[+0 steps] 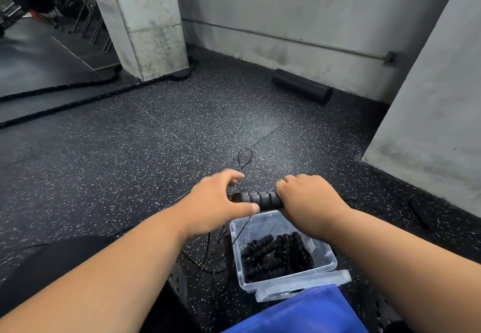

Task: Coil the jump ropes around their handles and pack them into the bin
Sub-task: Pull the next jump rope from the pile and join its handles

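My right hand (307, 197) grips the right end of black ribbed jump rope handles (260, 200), held level above the floor. My left hand (216, 202) is at their left end, with the thin black rope (246, 158) running between its thumb and fingers; the hand is blurred. The rope loops out on the floor beyond my hands and trails down beside the bin. A clear plastic bin (242, 267) stands on the floor below my hands. Inside it lie several coiled jump ropes (276, 254) with black handles.
The bin's clear lid (307, 285) lies against its near side, by something blue (307, 312). A black foam roller (302, 85) rests by the back wall. A thick battle rope (78, 98) runs round a concrete pillar (145, 25) at left. A wall (429, 124) stands at right.
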Demonstrator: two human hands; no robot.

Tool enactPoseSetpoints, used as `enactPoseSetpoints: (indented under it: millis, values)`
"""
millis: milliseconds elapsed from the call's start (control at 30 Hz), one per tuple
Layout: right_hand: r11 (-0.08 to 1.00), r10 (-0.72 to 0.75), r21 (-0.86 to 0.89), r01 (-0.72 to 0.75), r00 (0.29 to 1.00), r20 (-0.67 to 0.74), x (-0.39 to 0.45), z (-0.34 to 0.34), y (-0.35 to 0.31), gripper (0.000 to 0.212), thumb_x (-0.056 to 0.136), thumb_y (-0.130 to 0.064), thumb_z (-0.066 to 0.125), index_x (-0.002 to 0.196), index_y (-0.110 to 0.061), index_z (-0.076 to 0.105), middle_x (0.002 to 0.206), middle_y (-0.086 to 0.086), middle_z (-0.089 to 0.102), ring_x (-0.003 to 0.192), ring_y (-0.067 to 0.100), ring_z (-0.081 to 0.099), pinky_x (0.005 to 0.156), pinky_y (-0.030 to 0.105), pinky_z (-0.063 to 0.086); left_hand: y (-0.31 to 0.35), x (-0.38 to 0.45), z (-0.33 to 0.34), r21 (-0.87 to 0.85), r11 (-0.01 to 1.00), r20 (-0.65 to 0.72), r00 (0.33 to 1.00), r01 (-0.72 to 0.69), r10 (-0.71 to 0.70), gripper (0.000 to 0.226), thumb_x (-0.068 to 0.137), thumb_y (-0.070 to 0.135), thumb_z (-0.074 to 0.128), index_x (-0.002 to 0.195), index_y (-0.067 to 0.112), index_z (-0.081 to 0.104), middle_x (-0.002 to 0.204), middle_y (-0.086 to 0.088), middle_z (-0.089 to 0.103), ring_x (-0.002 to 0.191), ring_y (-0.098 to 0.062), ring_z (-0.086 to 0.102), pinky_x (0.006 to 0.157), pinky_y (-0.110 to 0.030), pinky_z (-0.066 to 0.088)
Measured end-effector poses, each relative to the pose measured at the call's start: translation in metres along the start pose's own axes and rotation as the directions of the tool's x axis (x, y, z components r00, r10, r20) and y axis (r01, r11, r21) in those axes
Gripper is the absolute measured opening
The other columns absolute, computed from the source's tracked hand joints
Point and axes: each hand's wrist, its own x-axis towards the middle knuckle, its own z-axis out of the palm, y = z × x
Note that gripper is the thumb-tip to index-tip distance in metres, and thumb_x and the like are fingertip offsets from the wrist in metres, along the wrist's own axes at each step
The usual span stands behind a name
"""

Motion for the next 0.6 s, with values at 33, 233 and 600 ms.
enactPoseSetpoints:
  millis: [33,233,600]
  values:
    - [0.998,-0.043,-0.044,0.041,0.998,-0.039,0.001,-0.004,-0.004,0.01,0.096,-0.022,0.048,0.103,-0.023,0.055,0.103,0.001,0.063,0.093,0.027,0.063,0.066,0.037,0.035,0.001,0.003,0.005,0.038,0.999,0.102,0.995,0.009,-0.013,0.069,0.071,0.071,0.08,0.129,0.043,0.055,0.117,0.021,0.064,0.102,0.0,0.062,0.094,-0.028,0.052]
    - [1.0,-0.019,-0.011,0.016,0.932,-0.362,0.005,-0.012,-0.001,0.039,0.085,-0.018,0.055,0.123,-0.026,0.057,0.124,0.003,0.059,0.103,0.027,0.055,0.084,0.04,0.045,0.011,0.01,0.019,-0.206,0.978,0.168,0.986,0.015,0.02,0.029,0.084,0.023,0.083,0.094,0.022,0.055,0.07,0.006,0.061,0.054,-0.01,0.056,0.054,-0.02,0.044]
    - [0.074,-0.281,0.943,-0.323,0.901,0.331,0.0,0.037,-0.072,0.032,0.09,-0.023,0.075,0.121,-0.024,0.066,0.115,-0.01,0.071,0.107,0.007,0.065,0.103,0.03,0.046,0.03,0.008,0.004,-0.949,0.314,0.039,0.999,0.032,0.015,0.036,0.091,0.007,0.075,0.122,0.014,0.059,0.082,0.0,0.055,0.052,-0.005,0.04,0.074,-0.033,0.063]
